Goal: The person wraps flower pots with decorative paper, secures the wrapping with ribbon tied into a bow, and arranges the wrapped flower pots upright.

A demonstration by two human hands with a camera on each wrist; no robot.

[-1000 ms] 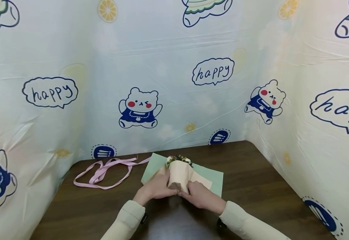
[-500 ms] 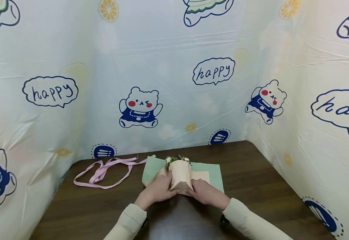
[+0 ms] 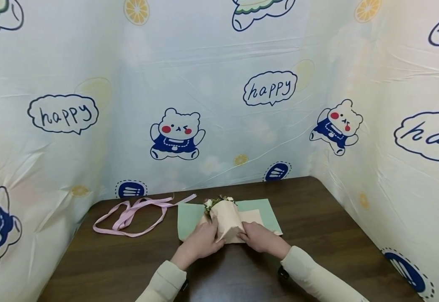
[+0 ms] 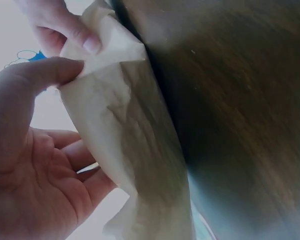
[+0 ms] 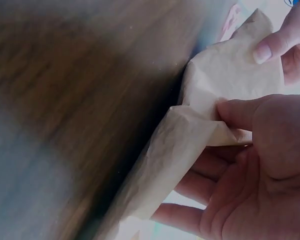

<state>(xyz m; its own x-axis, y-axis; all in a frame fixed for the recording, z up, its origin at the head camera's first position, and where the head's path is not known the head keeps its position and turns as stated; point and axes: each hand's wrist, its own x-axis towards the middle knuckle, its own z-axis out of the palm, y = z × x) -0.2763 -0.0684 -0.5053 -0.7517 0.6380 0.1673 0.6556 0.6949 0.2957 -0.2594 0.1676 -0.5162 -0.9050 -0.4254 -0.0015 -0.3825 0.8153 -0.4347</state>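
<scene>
A small bunch of flowers (image 3: 218,203) with white blooms and green leaves shows at the far end of a cream paper wrap (image 3: 227,217). The wrap lies over a pale green paper sheet (image 3: 188,216). My left hand (image 3: 203,239) grips the wrap's left lower side; in the left wrist view its thumb presses the cream paper (image 4: 135,145) with the fingers behind. On the other side, my right hand (image 3: 258,237) pinches the lower right edge. The right wrist view has its thumb on a creased fold of the paper (image 5: 165,155), fingers underneath. The stems are hidden.
A loose pink ribbon (image 3: 128,217) lies looped on the left of the dark wooden table (image 3: 317,235), one end reaching toward the green sheet. A printed curtain (image 3: 219,84) hangs around the back and sides.
The wrapped bunch has turned, its flower end swinging left and its lower end right. The green sheet has shifted round and lies straighter. My right hand has moved slightly right.
</scene>
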